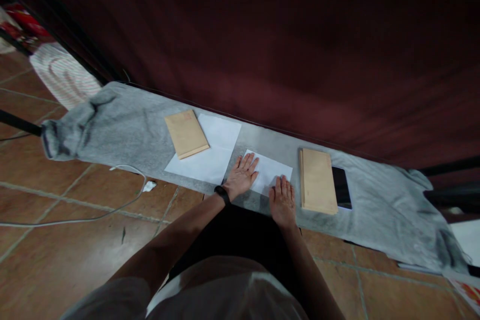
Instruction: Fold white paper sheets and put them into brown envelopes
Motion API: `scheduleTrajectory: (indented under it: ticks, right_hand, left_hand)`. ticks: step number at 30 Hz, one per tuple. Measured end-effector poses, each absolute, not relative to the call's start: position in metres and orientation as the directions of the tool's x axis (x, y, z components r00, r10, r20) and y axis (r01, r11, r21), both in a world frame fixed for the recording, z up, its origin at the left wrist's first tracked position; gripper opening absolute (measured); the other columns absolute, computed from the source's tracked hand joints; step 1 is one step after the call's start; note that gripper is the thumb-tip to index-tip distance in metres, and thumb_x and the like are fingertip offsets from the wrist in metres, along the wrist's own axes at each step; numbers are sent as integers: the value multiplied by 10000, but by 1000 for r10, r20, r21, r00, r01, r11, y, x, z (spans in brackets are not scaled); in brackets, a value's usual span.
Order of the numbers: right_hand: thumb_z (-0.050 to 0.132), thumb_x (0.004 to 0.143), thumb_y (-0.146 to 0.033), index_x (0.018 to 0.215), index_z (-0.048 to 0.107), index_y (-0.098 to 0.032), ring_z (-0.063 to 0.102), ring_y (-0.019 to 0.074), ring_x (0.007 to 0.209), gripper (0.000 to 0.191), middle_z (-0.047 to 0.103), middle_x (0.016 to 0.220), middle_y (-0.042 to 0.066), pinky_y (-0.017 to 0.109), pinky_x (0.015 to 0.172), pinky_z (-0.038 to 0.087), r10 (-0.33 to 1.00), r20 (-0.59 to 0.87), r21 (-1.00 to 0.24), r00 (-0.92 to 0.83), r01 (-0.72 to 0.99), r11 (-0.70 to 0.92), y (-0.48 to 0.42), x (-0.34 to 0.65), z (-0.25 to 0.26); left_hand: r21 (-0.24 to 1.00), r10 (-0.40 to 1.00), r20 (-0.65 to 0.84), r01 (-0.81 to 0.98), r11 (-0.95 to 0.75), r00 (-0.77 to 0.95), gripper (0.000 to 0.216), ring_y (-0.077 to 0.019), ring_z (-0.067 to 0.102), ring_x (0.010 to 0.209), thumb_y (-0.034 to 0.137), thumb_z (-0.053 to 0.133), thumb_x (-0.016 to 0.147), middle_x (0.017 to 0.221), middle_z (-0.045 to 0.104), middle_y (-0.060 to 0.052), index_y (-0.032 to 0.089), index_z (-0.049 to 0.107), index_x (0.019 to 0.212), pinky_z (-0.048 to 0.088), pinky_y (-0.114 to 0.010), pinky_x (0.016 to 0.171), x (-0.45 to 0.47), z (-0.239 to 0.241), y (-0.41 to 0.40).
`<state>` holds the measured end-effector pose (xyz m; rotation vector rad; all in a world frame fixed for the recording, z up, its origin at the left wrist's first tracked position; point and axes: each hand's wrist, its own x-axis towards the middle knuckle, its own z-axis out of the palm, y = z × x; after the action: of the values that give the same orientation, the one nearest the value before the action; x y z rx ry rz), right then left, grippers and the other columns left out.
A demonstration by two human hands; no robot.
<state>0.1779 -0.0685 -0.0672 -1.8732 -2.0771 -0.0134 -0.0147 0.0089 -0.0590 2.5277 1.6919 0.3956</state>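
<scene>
My left hand (242, 175) lies flat with fingers stretched out on the left part of a folded white paper (270, 171). My right hand (282, 199) rests flat on the paper's near right edge, fingers together and extended. The paper lies on a grey cloth (123, 130) spread along a narrow surface. A black band sits on my left wrist.
A brown envelope (186, 133) lies on white sheets (217, 152) to the left. A stack of brown envelopes (318, 180) and a dark phone (341, 187) lie to the right. A dark red curtain (300, 50) hangs behind. A white cable (93, 210) runs over the tiled floor.
</scene>
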Motion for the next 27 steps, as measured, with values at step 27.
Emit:
scheduleTrajectory:
  ticks: [27]
  right_hand:
    - [335, 1062, -317, 1544, 390, -124, 324, 274, 1489, 523, 362, 1611, 160, 488, 1201, 265, 962, 258, -236, -94, 959, 157, -15, 149, -70]
  left_hand:
    - [191, 912, 181, 897, -399, 368, 567, -276, 261, 1529, 369, 352, 1020, 1636, 316, -137, 184, 356, 1556, 182, -568, 1238, -16, -58, 9]
